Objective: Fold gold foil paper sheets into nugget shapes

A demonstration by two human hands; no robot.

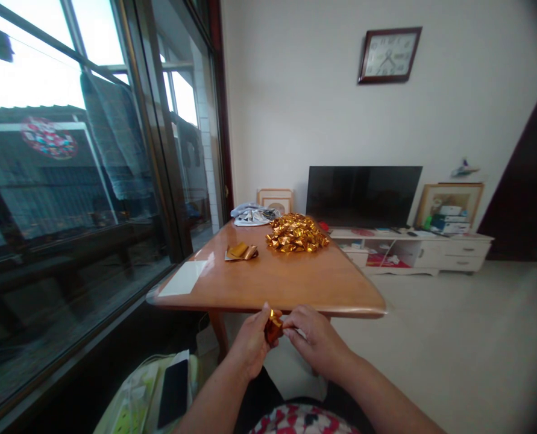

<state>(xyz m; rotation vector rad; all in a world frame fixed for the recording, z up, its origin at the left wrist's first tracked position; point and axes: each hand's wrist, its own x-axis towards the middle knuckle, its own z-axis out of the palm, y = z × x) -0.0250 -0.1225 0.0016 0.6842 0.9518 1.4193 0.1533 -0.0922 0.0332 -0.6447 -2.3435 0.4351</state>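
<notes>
Just off the near edge of the wooden table point(268, 283), my left hand point(252, 340) is closed on a small piece of shiny gold foil ribbon point(273, 328). My right hand point(311, 337) pinches at the right side of the same piece, its thumb and forefinger together. What exactly lies between those fingertips is too small to make out. Toward the far right of the tabletop sits a heap of gold foil bows point(298, 234). Left of the heap lies a small stack of flat gold strips point(241, 252).
A white sheet point(182, 278) lies at the table's left edge, and folded grey bundles point(254, 214) at its far end. A phone point(174, 393) rests beside a power strip point(135, 401) at lower left. Beyond stand a television point(363, 196) and a low white cabinet point(431, 250).
</notes>
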